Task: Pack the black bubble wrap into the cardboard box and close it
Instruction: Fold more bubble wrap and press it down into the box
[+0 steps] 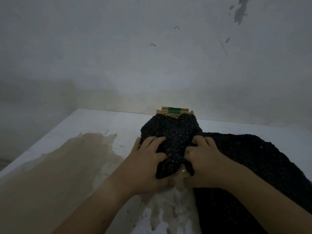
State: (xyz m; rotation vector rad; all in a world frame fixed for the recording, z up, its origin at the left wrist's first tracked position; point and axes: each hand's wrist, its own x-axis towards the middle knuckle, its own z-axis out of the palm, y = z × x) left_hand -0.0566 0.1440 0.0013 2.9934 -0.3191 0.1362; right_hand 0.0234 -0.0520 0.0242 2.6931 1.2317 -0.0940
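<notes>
A bunched mass of black bubble wrap (173, 132) sits in the middle of the white surface. More of it spreads out to the right and toward me. My left hand (148, 159) presses on its left side with fingers curled into the wrap. My right hand (202, 159) grips its right side. Behind the bundle, only the top of the cardboard box (174, 112) shows, tan with a green tape strip. Most of the box is hidden by the wrap.
The white table (101, 125) carries a large brown stain (59, 166) on its left half and worn patches near me. A grey, marked wall (152, 56) rises right behind the box. The table's left edge runs diagonally at far left.
</notes>
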